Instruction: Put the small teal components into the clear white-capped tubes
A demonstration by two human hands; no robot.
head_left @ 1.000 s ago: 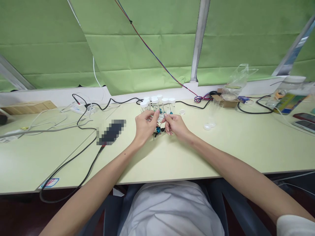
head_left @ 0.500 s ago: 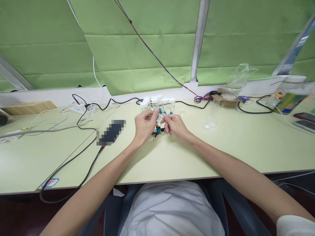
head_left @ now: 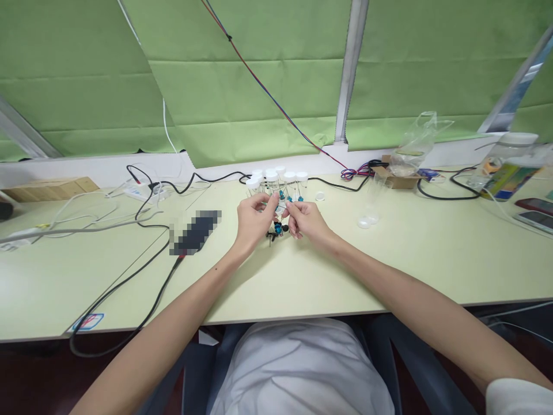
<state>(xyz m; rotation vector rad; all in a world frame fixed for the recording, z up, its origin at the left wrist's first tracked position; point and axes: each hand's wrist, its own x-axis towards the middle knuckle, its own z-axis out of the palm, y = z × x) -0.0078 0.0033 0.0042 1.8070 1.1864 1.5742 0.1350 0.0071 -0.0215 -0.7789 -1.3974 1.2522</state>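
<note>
My left hand (head_left: 256, 218) and my right hand (head_left: 307, 220) meet above the middle of the table, both closed in a pinch. Whatever thin, small thing is between their fingertips is too fine to make out. Just below the fingers lies a small pile of blue and black parts (head_left: 277, 229), partly covered by the hands. Behind the fingertips stand several clear tubes with white caps (head_left: 272, 175), close together. Blue pieces (head_left: 301, 199) show in or near them.
A loose white cap (head_left: 319, 196) lies right of the tubes. Further right are clear empty tubes (head_left: 375, 202), an open cardboard box (head_left: 401, 180) and a large clear jar (head_left: 503, 151). On the left, a blurred-out dark device (head_left: 196, 232) trails a black cable (head_left: 158, 297).
Almost nothing differs; both hands keep their pinch in the same place, with only a very slight shift of the fingers and arms.
</note>
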